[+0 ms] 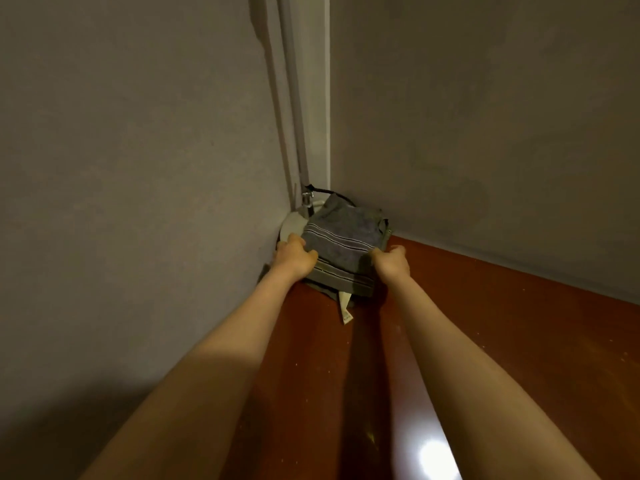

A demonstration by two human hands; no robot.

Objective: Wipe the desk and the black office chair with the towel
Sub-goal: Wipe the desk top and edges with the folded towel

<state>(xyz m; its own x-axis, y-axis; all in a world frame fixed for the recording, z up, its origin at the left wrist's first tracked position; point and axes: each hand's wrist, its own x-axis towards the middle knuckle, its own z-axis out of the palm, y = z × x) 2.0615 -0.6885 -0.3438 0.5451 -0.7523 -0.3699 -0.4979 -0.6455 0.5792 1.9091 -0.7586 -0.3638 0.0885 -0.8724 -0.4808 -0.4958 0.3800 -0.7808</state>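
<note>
A folded grey towel (341, 242) with dark and light stripes lies in the far corner of the reddish-brown desk (485, 341), where two walls meet. My left hand (294, 254) grips the towel's left edge with curled fingers. My right hand (391, 263) grips its right edge the same way. A white label (346, 311) hangs from the towel's near side. Both forearms stretch forward over the desk. The black office chair is not in view.
Grey walls (138, 168) close the corner on the left and right. A white pipe (294, 98) runs down the corner to a metal fitting (307, 202) with a black cable behind the towel. A white round object (291, 225) sits under the towel's left side.
</note>
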